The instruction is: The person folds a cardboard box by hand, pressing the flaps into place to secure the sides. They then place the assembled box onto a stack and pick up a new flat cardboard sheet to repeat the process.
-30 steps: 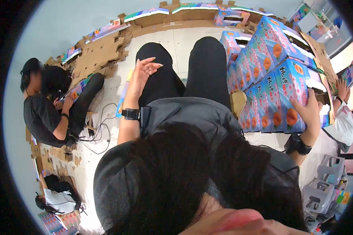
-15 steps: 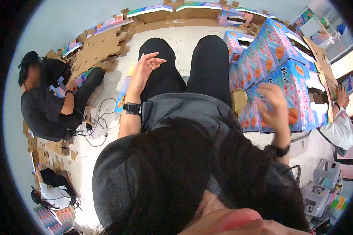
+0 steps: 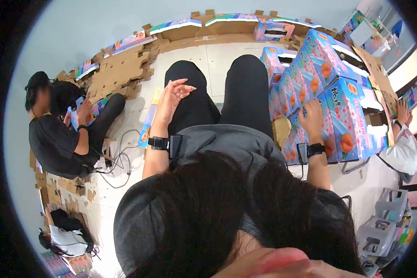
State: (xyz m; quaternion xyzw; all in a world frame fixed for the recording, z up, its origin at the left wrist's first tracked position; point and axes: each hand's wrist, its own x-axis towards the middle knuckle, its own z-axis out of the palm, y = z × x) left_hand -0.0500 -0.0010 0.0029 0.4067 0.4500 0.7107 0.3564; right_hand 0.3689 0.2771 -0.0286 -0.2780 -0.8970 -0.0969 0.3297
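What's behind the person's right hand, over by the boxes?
Behind the right hand are blue-and-pink boxes printed with orange fruit and blossoms. The hand covers part of them, so whatever is printed there can't be seen.

A dark grey shirt (image 3: pixel 208 139) with loose short sleeves covers the torso, softly creased near its hem. Long, loose hair (image 3: pixel 199 204) falls over the shirt. Beyond its hem are plain black trousers (image 3: pixel 248 88). Past the shirt's left sleeve, a black strap (image 3: pixel 158 143) rings the wrist below the bare left hand (image 3: pixel 172 99), beside a small dark rectangular box (image 3: pixel 174 146). Past its right sleeve, the bare right hand (image 3: pixel 312 119) has a matching black band (image 3: pixel 316 149), with a similar module (image 3: pixel 302 152) trailing a thin dark cable (image 3: pixel 302 172).
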